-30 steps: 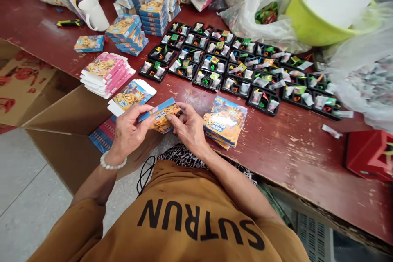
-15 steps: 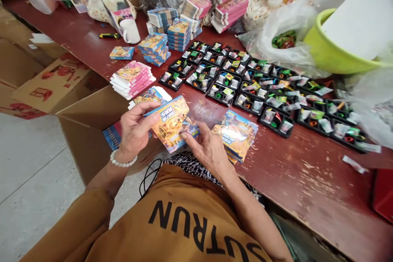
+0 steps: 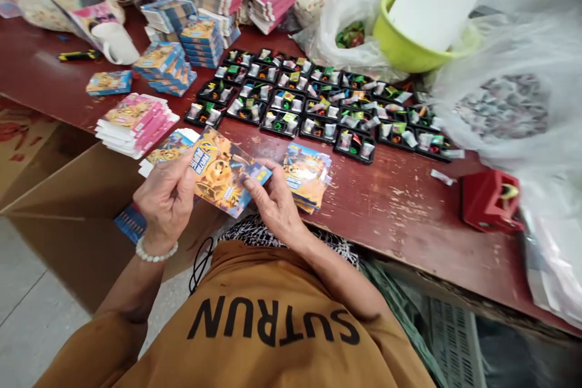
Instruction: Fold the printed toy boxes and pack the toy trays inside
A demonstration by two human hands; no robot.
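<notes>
A flat printed card packet [image 3: 220, 173], orange and blue, is held in front of my body, over the table's front edge. My left hand [image 3: 168, 197], with a beaded bracelet at the wrist, pinches its left end. The thumb and fingers of my right hand [image 3: 273, 194] grip its right end, where a blue part shows. Right of that hand lies a stack of similar printed packets [image 3: 305, 176]. Behind my left hand are a blue-and-orange packet [image 3: 170, 147] with white edges and a pile of pink boxes [image 3: 136, 124].
Rows of black trays [image 3: 288, 101] with small items cover the middle of the red table [image 3: 391, 194]. Stacked boxes [image 3: 200, 39], a white mug [image 3: 114, 43], plastic bags and a green basin [image 3: 409, 48] stand behind. A red tape dispenser [image 3: 488, 201] is at right; an open carton [image 3: 73, 194] at left.
The camera view has swung to the right, bringing the tape dispenser into full view. The held packet has turned, and my left hand's fingers have curled more tightly at its left end.
</notes>
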